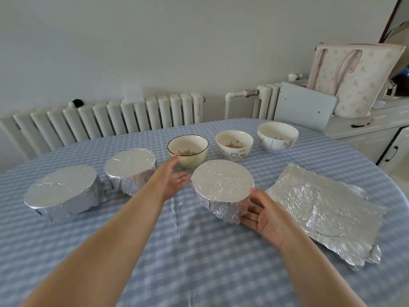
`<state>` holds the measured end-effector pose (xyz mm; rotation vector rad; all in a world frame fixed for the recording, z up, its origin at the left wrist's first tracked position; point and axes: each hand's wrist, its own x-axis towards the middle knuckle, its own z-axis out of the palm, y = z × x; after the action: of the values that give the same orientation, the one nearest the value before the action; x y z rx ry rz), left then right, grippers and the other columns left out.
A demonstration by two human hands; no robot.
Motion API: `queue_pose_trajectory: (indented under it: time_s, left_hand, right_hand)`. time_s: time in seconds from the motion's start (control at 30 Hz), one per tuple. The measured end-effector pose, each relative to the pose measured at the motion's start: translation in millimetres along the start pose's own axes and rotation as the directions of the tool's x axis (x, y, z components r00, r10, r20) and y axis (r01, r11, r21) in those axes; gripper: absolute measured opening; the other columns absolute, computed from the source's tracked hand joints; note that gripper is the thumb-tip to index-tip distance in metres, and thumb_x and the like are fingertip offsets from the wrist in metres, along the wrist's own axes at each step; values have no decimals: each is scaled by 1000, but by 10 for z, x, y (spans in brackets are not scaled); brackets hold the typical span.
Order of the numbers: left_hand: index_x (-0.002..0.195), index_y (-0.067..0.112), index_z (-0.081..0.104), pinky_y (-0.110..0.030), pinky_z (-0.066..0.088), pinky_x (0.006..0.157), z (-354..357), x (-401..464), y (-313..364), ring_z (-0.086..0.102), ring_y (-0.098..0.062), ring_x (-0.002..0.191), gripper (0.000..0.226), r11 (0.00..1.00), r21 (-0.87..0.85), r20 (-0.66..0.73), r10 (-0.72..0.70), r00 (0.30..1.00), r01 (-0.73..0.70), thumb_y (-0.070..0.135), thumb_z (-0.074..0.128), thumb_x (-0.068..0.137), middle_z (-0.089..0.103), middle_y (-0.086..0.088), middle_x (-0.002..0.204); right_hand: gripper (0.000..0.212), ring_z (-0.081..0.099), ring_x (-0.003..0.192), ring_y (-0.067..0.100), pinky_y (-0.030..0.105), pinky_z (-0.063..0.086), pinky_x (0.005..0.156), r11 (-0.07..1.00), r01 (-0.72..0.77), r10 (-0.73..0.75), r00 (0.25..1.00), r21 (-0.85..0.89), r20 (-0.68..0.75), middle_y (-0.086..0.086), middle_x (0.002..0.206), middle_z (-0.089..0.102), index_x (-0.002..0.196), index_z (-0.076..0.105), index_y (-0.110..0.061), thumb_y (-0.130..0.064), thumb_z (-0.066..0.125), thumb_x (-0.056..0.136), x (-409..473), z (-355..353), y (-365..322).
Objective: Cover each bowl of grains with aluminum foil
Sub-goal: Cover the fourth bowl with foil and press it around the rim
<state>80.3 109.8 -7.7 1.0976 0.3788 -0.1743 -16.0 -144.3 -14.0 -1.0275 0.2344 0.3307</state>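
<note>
Three bowls wear foil covers: one at the left (63,191), one behind it (130,169), and one in the middle (222,187). My left hand (174,176) is open just left of the middle covered bowl, fingers spread and apart from it. My right hand (263,213) is open with its fingers against that bowl's right foil side. Behind stand three uncovered bowls with grains: a black-rimmed one (188,151), a cartoon-printed one (234,145) and a white one (277,136). A stack of loose foil sheets (325,209) lies to the right.
The table (199,251) has a blue-checked cloth. Radiators (110,120) line the wall behind it. A cabinet (376,134) at the right holds a pale tote bag (354,78), with a grey chair back (305,105) next to it.
</note>
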Motion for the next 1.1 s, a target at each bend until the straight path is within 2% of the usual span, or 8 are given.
queue_pose_trajectory:
  time_s: [0.13,0.37,0.47,0.63,0.77,0.83,0.97,1.1]
  left_hand:
    - [149,7,23,-46,43,107,159,150,33,58,-35,118,84,997,-72,-48,-30,998,27,43,68,88,55,-29,130]
    - [136,11,44,-44,51,97,183,242,68,67,-30,94,57,997,-76,-114,-23,993,14,30,69,88,63,-21,113]
    - [128,14,45,-43,52,96,154,188,136,68,-33,100,50,998,-63,-123,-9,992,1,32,69,88,62,-25,118]
    - [125,15,39,-39,59,79,102,-4,404,71,-30,91,50,993,-63,-109,89,990,-96,31,69,88,65,-27,105]
    - [142,11,34,-39,59,81,66,-144,641,71,-32,96,69,981,-101,-67,159,985,-165,31,71,87,65,-30,107]
    - [143,12,34,-39,59,81,55,-222,716,71,-32,95,70,977,-101,-55,182,982,-187,32,70,87,65,-30,105]
    - [140,13,37,-38,58,84,23,-385,762,71,-32,97,65,976,-85,-30,200,979,-202,35,68,88,66,-30,106]
    - [136,13,40,-38,58,84,-35,-510,679,71,-32,96,59,978,-75,-24,195,980,-197,35,67,88,69,-28,100]
  right_hand:
    - [32,71,66,25,33,59,58,1000,19,-20,1000,-14,-16,14,78,72,115,59,0,-23,61,91,46,9,-31]
    - [31,71,66,25,34,60,61,1000,-6,5,999,-24,-38,14,78,72,114,59,0,-21,61,91,122,49,-2]
    - [35,70,62,24,34,60,60,999,-34,32,998,-29,-61,13,72,71,117,56,-1,-21,63,90,196,105,11]
    - [30,66,56,23,36,60,56,997,-65,62,994,-36,-86,12,66,68,110,53,-4,-20,65,88,390,309,33]
    - [24,67,67,28,49,57,81,998,-59,56,994,-33,-94,16,74,70,100,56,-2,-18,68,86,629,537,60]
    - [25,69,79,31,52,55,86,998,-66,64,994,-16,-87,20,88,70,98,54,-2,-17,70,86,761,676,43]
    - [42,70,84,33,42,57,65,997,-76,74,992,-16,-106,23,93,67,109,47,0,-20,73,83,1030,945,27]
    - [44,68,84,31,38,54,61,998,-58,54,992,-29,-116,19,92,66,114,46,-2,-23,71,85,1168,1022,-4]
